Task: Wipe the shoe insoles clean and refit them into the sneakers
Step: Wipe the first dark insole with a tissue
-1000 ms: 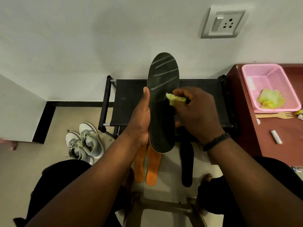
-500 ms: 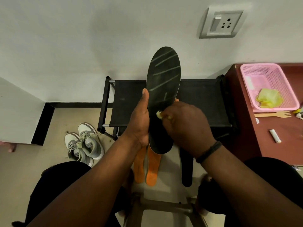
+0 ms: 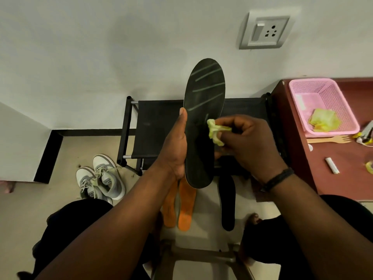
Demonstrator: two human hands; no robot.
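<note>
- At the lower left of the frame, my pair of grey sneakers (image 3: 101, 178) stood side by side on the floor with nothing inside them that I could make out, so I judged the refitting had not begun.
- My left hand (image 3: 173, 150) gripped the black insole (image 3: 203, 122) along its left edge near the middle of the frame, thumb laid up the rim, the rest of my fingers hidden behind it; it stood upright with its toe toward the wall.
- Below it, two orange insoles (image 3: 184, 207) lay touching each other on the floor, and whether they were already wiped I could not tell.
- My right hand (image 3: 248, 142) pinched a crumpled yellow-green wipe (image 3: 217, 132) against the insole's right edge at mid-length, so I reckoned the wiping of this one was under way, not finished.
- Lower, right of centre, a second black insole (image 3: 227, 205) lay on the floor beside my bare toes.
- The black shoe rack (image 3: 153, 126) sat behind my hands against the wall, its frame close under the held insole's heel.
- At the right, the corner of the brown table (image 3: 298, 150) stood near my right wrist, limiting a swing that way; a pink basket (image 3: 343, 126) holding another wipe and a wooden fork (image 3: 331, 139) were on it.
- Open floor toward the sneakers gave the freest path.
</note>
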